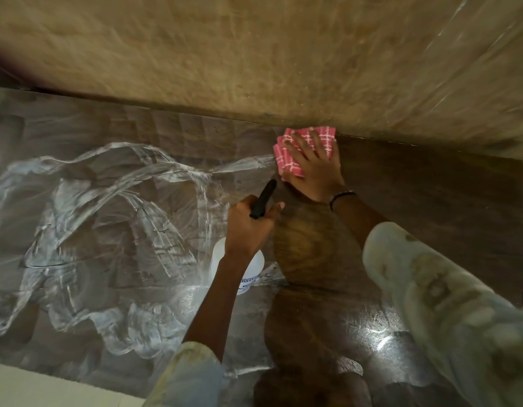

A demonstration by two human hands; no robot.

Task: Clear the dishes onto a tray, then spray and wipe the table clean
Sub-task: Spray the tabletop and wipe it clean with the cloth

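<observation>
— Right hand first: where is it?

— Flat, fingers spread, palm pressed down on a folded pink cloth with a white grid pattern. Nothing is clasped — it just bears on the cloth at the far edge of the counter, right against the tan wall. A dark band circles that wrist.

— And the left hand?

— Closed around the neck of a white spray bottle, fingers wrapped at the black trigger head, whose nozzle points up toward the cloth. The bottle stands near the middle of the counter, its label partly hidden by the forearm; I cannot read it.

— What about the surface itself?

— Dark wood grain. White soapy streaks swirl over the left half and reach the cloth's left edge — the stretch to the right of the cloth looks bare and dry. A glossy patch near the front right catches the light. Both arms wear pale sleeves.
</observation>
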